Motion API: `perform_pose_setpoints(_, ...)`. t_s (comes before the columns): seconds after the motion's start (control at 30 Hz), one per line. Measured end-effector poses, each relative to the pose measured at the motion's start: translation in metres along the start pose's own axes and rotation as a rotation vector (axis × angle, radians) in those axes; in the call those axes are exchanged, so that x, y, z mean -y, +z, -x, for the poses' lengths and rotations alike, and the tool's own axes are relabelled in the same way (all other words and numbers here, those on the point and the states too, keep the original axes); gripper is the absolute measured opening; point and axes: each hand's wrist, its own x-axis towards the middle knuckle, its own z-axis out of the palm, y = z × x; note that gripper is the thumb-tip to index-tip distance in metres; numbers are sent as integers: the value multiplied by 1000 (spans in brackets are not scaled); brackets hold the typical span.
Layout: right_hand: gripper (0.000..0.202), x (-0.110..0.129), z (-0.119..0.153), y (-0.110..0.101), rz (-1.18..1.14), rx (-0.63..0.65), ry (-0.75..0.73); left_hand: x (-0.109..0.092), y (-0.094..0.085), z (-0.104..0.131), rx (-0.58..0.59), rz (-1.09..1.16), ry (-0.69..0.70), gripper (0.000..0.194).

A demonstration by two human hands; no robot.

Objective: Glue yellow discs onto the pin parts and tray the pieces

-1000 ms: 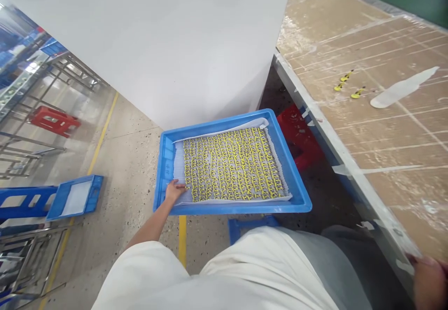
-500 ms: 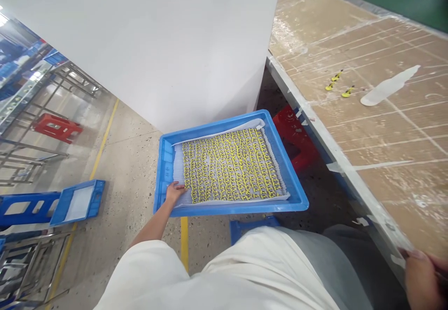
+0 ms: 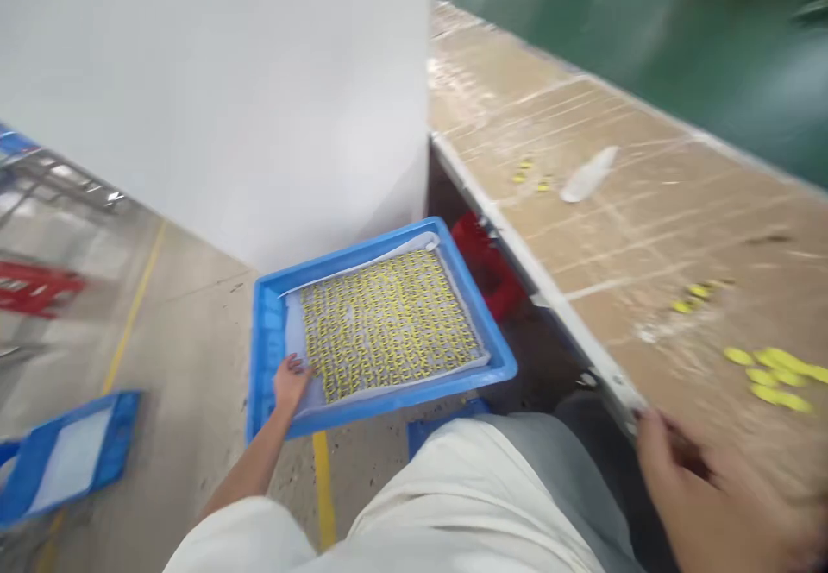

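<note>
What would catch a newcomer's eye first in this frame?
The blue tray at centre, packed with rows of small yellow parts on a white sheet. The left hand rests at its near-left corner. At lower right, the blurred right hand sits at the edge of the brown worktable.

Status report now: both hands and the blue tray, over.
Left hand flat on sheet corner in blue tray. Right hand at table edge, blurred. Nothing on yellow parts.
</note>
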Motion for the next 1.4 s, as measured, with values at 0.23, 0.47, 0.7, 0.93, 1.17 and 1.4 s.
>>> perform_pose_setpoints(0.23,34,33,-7,-10,-177,-55,-27,-127,78,62,218,135,655,33)
perform_pose_setpoints(0.47,30,33,-8,-17,-283,-95,54,-302,200,207,636,294,1217,29)
perform_pose_setpoints(0.7,22,32,-8,-13,-349,-127,-59,-385,280,292,680,222,1290,40)
perform_pose_setpoints(0.93,15,32,-6,-8,-389,-115,-131,-391,299,305,653,181,1217,33)
perform_pose_setpoints(1.17,14,31,-7,-10,-448,-107,-185,-394,306,304,738,302,1091,11)
perform_pose_setpoints(1.4,17,27,-12,-13,-497,-167,-50,-385,273,293,928,569,787,37)
